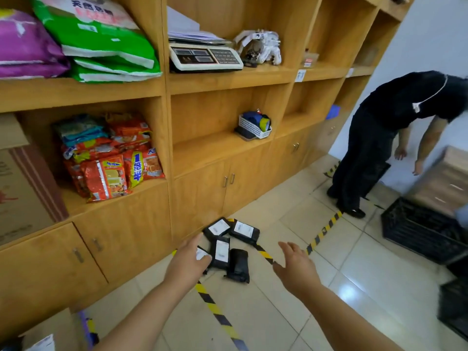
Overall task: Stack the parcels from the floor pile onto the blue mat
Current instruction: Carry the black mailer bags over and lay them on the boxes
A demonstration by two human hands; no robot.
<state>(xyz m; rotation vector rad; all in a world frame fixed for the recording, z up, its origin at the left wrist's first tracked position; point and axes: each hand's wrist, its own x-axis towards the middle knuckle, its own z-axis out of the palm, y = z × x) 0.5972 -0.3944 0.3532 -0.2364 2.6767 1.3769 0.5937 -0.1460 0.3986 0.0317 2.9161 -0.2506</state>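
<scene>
- The left hand (188, 259) is stretched forward with fingers extended and relaxed; nothing is gripped. It overlaps the near-left edge of the pile in the view, and whether it touches a parcel cannot be told.
- The right hand (295, 266) is held out with fingers spread and straight, holding nothing, to the right of the pile and apart from it.
- The parcels (229, 245), black bags mostly bearing white labels, are heaped on the tiled floor (342, 279) against the foot of the wooden shelving unit (202, 188). One unlabelled black bag lies at the near-right side of the heap.
- Yellow-and-black striped tape (215, 309) is seen running across the floor, passing under the pile.
- On the shelves are kept red snack packets (114, 160), a white basket (254, 127), a weighing scale (205, 55) and green bags (101, 41).
- A black crate (420, 231) is set on the floor at right.
- Another person in dark clothes (379, 138) is bent over near the far wall.
</scene>
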